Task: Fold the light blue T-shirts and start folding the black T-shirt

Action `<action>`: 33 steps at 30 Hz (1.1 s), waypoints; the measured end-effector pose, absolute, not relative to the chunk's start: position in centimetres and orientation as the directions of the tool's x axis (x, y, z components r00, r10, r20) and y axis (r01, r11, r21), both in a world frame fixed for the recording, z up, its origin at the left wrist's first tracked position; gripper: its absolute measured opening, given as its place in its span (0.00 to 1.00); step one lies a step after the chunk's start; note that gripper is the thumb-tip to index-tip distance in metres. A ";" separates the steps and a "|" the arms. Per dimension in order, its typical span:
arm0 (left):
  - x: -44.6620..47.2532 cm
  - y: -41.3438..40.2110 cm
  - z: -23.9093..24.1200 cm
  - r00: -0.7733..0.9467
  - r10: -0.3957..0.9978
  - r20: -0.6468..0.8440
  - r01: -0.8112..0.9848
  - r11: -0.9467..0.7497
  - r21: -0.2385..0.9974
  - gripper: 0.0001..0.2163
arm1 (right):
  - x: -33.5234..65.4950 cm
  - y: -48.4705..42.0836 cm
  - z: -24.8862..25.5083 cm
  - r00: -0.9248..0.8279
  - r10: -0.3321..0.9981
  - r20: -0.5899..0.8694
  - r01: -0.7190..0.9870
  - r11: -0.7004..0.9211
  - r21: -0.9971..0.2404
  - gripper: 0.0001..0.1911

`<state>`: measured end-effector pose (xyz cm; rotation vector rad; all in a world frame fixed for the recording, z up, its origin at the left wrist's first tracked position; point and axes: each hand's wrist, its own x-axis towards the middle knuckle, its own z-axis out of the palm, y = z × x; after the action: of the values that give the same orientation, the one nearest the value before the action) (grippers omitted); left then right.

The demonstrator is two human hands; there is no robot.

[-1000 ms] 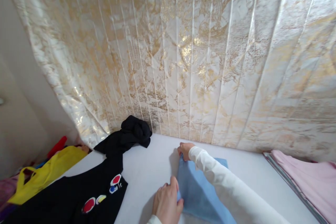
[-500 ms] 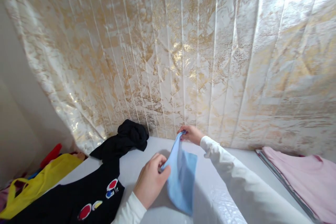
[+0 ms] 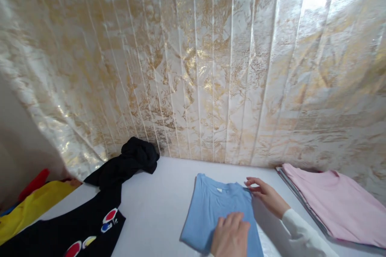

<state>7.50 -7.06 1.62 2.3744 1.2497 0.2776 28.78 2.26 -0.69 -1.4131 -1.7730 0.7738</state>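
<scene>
A folded light blue shirt (image 3: 211,204) lies flat on the white table (image 3: 157,200), collar facing away from me. My left hand (image 3: 230,235) rests palm down on its near part, fingers stretched out. At the shirt's far right corner, my right hand (image 3: 265,196) touches the edge with its fingers spread.
A black garment (image 3: 114,184) with red, blue and yellow patches lies at the left. Yellow and red cloth (image 3: 33,204) sits at the far left. A stack topped by a folded pink shirt (image 3: 334,204) lies at the right. A gold-and-white curtain (image 3: 211,68) hangs behind.
The blue shirt, lifted by both hands half a second ago, now lies folded flat. Both hands have let go and rest on it, and the view has shifted right.
</scene>
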 end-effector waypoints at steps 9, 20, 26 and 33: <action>0.9 -5.0 -1.7 0.607 0.793 0.038 0.754 -0.591 0.285 0.30 | 27.1 2.3 -2.1 -0.055 0.967 0.248 0.788 0.194 -0.585 0.16; 1.2 -4.6 -1.2 0.694 0.699 0.173 0.694 -0.714 0.097 0.28 | 27.9 1.6 -0.6 0.041 0.997 0.060 0.900 -0.011 -0.436 0.13; 5.5 -4.5 -6.0 0.807 0.323 0.494 0.497 -0.823 -0.274 0.15 | 27.3 2.6 -0.7 0.066 0.997 0.041 0.912 -0.044 -0.408 0.10; 7.2 -4.6 -7.4 0.737 0.165 0.655 0.479 -0.811 -0.335 0.12 | 28.1 4.0 0.1 -0.121 0.991 0.052 0.882 0.131 -0.453 0.07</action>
<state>7.20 -4.55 -7.44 3.3805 0.6749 1.1864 28.07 4.01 0.06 -1.8145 -2.0750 0.4476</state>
